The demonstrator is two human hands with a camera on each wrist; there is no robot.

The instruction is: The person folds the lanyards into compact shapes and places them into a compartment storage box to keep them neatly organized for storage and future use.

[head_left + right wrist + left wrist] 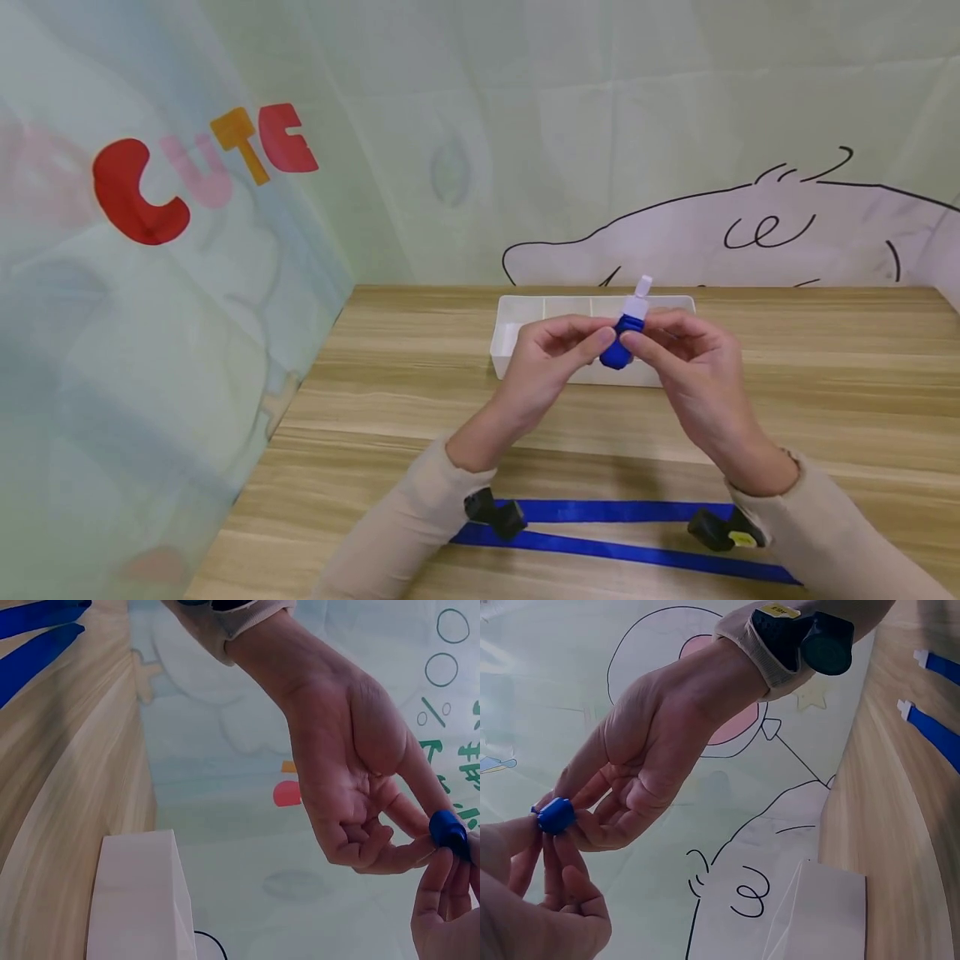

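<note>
Both hands are raised above the table in the head view, thumbs facing each other across a rolled blue strap [617, 354]. The left hand [536, 362] pinches the roll from the left between thumb and fingers. On the other side the right hand [705, 375] pinches it as well, its thumb on the near face. A white plastic clip [637, 305] sticks up from the top of the roll. Fingers cover much of the roll, which shows in the left wrist view as a small blue bundle [556, 816] between the fingertips.
Behind the hands stands a white divided tray [498, 350], partly hidden by them. Two flat blue straps [600, 511] lie across the near part of the wooden table [390, 400], with white ends visible in the left wrist view. Printed curtains [420, 167] enclose the back and left.
</note>
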